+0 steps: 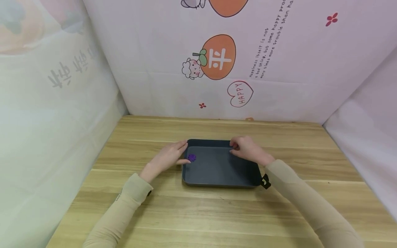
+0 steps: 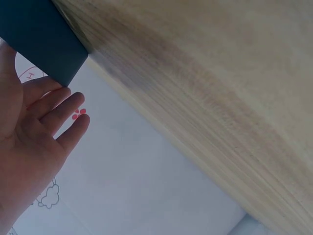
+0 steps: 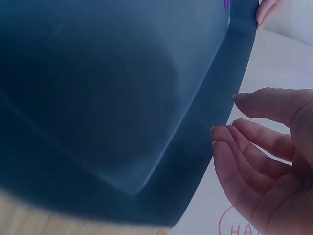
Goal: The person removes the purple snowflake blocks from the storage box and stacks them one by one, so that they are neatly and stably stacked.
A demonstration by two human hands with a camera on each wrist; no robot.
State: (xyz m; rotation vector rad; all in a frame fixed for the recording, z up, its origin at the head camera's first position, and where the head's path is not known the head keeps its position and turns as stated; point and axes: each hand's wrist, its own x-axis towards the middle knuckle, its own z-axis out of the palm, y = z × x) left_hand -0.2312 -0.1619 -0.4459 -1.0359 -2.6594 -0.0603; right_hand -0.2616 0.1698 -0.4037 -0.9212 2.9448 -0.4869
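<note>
A dark blue-grey rectangular tray (image 1: 220,168) lies on the wooden table. Inside it, by the left wall, is a small purple flower- or gear-shaped piece (image 1: 191,157). My left hand (image 1: 167,157) rests at the tray's left edge, thumb over the rim near the purple piece. Its fingers (image 2: 66,110) look extended at the tray's corner in the left wrist view. Over the far right part of the tray is my right hand (image 1: 248,150). The right wrist view shows its fingers (image 3: 249,166) loosely bent, thumb apart, nothing between them.
Beside the tray's near right corner, under the right wrist, sits a small black item (image 1: 265,181), partly hidden. White printed cloth (image 1: 173,93) stands behind the table (image 1: 198,217), with more cloth on both sides.
</note>
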